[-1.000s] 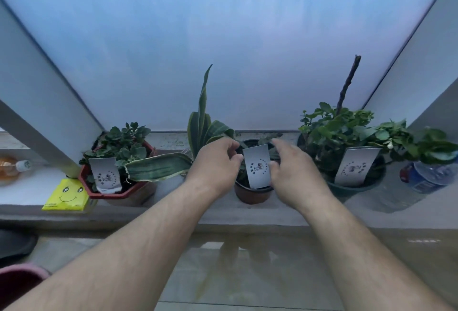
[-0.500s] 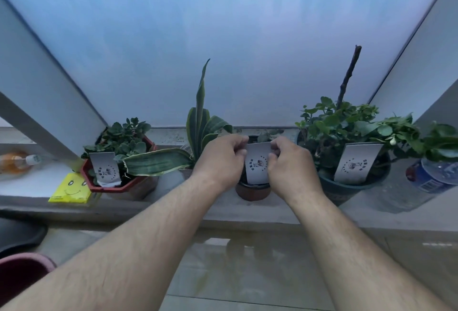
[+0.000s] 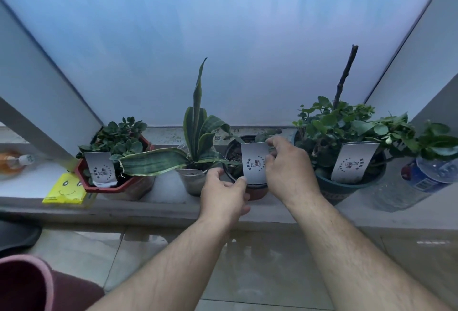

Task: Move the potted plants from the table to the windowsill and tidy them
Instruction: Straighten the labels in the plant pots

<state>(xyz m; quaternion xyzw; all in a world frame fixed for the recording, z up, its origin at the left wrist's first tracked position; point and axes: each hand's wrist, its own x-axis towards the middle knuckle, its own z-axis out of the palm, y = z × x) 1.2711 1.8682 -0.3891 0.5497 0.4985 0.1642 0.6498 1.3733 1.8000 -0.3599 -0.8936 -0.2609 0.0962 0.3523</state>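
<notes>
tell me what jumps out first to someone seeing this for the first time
Both hands meet at the middle of the windowsill: the left hand and right hand pinch a white card standing in a small brown pot. Beside it a tall striped snake plant spikes up against the glowing frosted window.

A frosted window pane (image 3: 223, 38) fills the upper view, admitting diffuse blue daylight. Grey frame members (image 3: 37, 102) slant at both sides. Below lies a glossy tiled floor (image 3: 260, 273), reflecting light.
</notes>
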